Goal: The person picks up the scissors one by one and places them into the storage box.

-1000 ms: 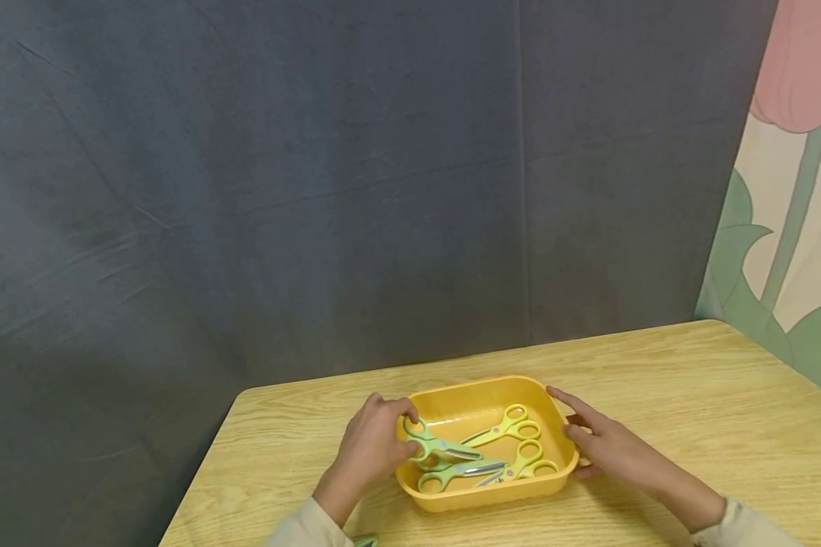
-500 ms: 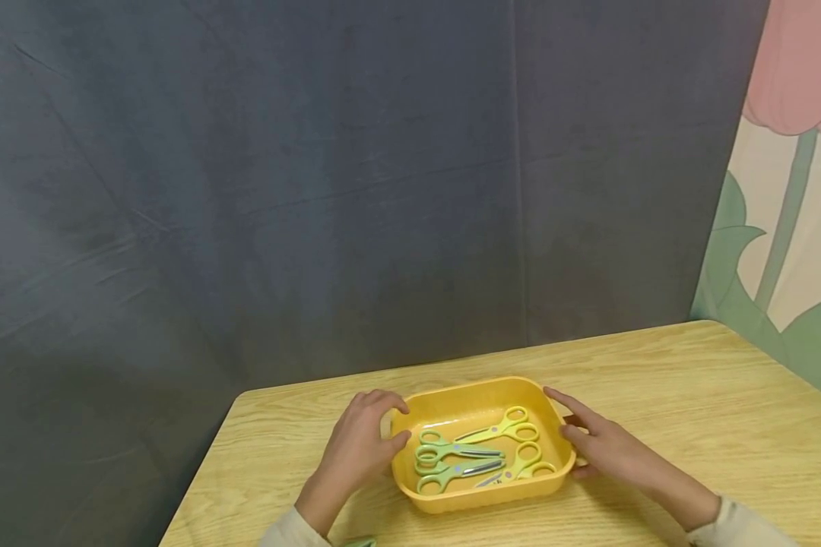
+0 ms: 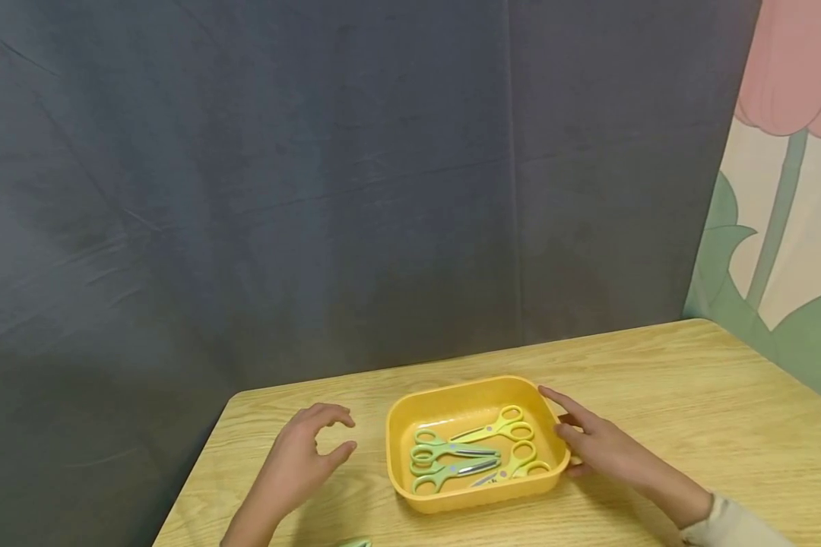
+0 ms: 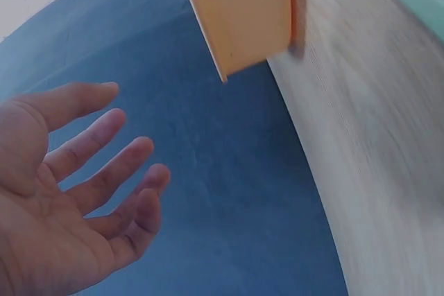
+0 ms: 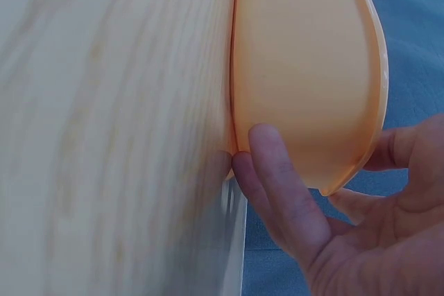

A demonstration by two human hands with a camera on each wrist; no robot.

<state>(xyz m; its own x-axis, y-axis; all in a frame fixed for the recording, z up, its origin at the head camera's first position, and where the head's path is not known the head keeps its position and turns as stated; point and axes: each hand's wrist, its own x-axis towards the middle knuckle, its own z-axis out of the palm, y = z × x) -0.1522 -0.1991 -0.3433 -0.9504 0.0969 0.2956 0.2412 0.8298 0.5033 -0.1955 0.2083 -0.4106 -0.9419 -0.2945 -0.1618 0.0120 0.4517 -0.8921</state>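
Observation:
A yellow plastic tray (image 3: 445,501) stands on the table, holding several pairs of child-size scissors. Green scissors (image 3: 445,448) lie on its left side, overlapping, their loops to the left. Yellow scissors (image 3: 496,427) are on the right, loops to the right. My right hand (image 3: 605,448) holds the tray's right end, thumb at the rim and other fingers along the outer wall (image 5: 298,67). Left of the tray, my left hand (image 3: 297,460) hovers apart from it, holding nothing. Its fingers are loosely bent and spread in the left wrist view.
A green object (image 3: 356,542), mostly cut off, lies at the front of the wood-grain table (image 3: 657,380). Behind the table hangs a dark curtain (image 3: 315,190). A painted flower wall (image 3: 787,190) stands at the right.
My left hand has let go of a pair of green scissors, which now lies in the tray. That hand has moved left, away from the tray. The right hand keeps its place.

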